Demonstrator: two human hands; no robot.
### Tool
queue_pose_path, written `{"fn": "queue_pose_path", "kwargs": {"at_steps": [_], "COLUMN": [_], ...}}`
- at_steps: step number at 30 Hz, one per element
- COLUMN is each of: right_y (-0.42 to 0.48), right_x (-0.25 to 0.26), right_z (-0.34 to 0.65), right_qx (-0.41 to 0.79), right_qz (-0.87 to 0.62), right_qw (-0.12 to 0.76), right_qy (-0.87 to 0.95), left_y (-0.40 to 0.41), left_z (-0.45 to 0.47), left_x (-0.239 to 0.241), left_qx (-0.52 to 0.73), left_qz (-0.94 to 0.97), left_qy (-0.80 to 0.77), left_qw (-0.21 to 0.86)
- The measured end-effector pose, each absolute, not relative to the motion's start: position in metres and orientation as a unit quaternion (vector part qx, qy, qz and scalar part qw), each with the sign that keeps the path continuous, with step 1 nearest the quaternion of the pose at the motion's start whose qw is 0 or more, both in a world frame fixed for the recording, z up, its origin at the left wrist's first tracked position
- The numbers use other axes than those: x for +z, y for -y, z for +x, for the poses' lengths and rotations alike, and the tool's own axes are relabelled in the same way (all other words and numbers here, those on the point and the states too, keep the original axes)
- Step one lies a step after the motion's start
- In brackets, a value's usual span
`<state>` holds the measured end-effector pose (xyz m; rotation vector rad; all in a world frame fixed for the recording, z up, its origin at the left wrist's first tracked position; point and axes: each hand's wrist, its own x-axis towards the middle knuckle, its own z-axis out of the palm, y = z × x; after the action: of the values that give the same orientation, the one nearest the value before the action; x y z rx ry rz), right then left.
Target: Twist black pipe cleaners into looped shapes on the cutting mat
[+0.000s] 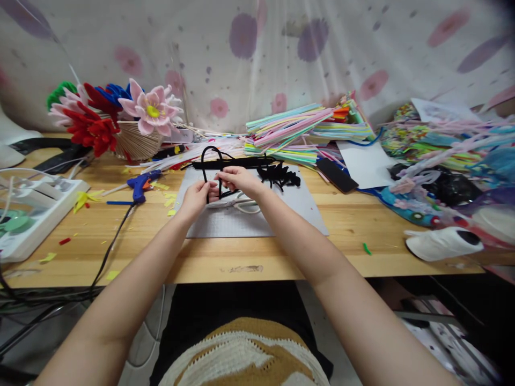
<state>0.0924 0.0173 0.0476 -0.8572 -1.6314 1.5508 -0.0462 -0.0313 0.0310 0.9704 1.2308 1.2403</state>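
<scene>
A black pipe cleaner [211, 148] arches upward in a loop, its two ends pointing down between my hands. My left hand [199, 196] is closed on its left end, and my right hand [237, 181] pinches its other side. Under my hands lie scissors [244, 205] on a grey board [249, 228], their handles toward the right. Behind my hands, a row of straight black pipe cleaners [241, 162] lies along the board's far edge. Just right of my right hand sits a heap of black bent pieces [279, 176].
A blue glue gun [140, 185] with its cord lies at left, near a white power strip [44, 214]. Fuzzy flowers [151, 110] stand behind it. Bundles of pastel pipe cleaners [289, 128], a black phone-like slab [337, 174] and a white spool [440, 244] are toward the right.
</scene>
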Motion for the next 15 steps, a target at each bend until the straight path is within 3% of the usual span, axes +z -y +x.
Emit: {"fn": "queue_pose_path", "kwargs": {"at_steps": [15], "right_y": [-0.007], "right_x": [0.038], "right_z": [0.075], "right_qx": [0.59], "right_qz": [-0.389], "right_qw": [0.336], "right_qy": [0.622], "left_y": [0.038], "left_z": [-0.042], "left_x": [0.024], "left_qx": [0.508], "left_qz": [0.387], "left_qy": [-0.511], "left_qw": [0.575]}}
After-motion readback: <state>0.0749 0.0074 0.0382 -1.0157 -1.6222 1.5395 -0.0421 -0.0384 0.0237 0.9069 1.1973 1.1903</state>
